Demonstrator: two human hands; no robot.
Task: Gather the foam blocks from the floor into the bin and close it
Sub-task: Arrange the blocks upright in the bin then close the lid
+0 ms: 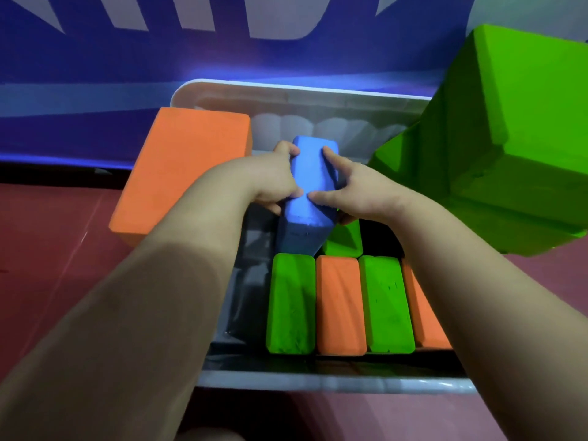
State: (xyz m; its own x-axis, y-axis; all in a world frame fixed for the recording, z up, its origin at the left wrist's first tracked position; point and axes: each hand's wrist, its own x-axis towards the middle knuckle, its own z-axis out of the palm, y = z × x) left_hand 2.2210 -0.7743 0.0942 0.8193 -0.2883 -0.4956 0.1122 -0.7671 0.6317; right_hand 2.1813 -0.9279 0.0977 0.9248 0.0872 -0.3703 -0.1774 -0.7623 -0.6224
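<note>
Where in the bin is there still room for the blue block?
Bare bin floor shows left of the near row's green block, up to the bin's left wall. The right side is packed with standing blocks. Both hands, left hand and right hand, hold the blue block above that gap.

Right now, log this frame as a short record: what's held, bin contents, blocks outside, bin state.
held: blue block, tilted, gripped from both sides by left hand and right hand
bin: white bin, open, no lid in view
bin contents: near row of upright blocks, green, orange, green, orange; another green block behind
outside: large orange block at bin's left edge; large green blocks at right
</note>
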